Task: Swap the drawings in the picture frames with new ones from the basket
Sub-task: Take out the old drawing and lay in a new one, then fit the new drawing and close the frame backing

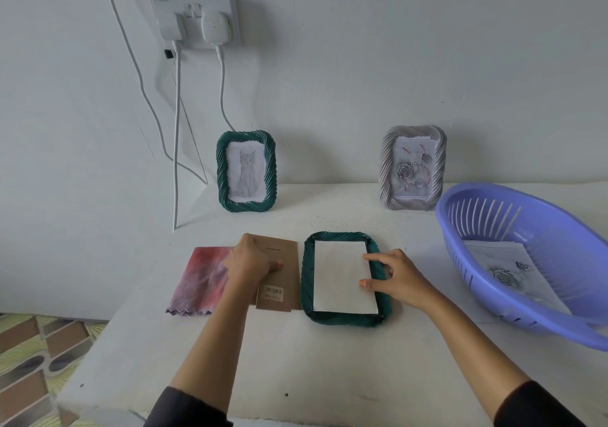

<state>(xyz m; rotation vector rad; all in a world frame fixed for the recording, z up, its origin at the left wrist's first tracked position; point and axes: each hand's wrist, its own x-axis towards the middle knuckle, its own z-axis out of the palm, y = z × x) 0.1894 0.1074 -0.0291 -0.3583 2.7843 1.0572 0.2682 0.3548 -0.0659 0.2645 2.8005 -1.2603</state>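
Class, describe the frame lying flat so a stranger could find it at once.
On the white table, look between the brown backing board and the purple basket. The green frame lies face down with white paper in its back, unlike the cat frame and rose frame standing by the wall.

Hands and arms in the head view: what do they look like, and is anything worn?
Two bare hands, the left hand and the right hand, with bare forearms. Dark sleeves, the left sleeve and the right sleeve, end near the elbows. The fingers show orange-pink nail polish. No ring, watch or bracelet is visible.
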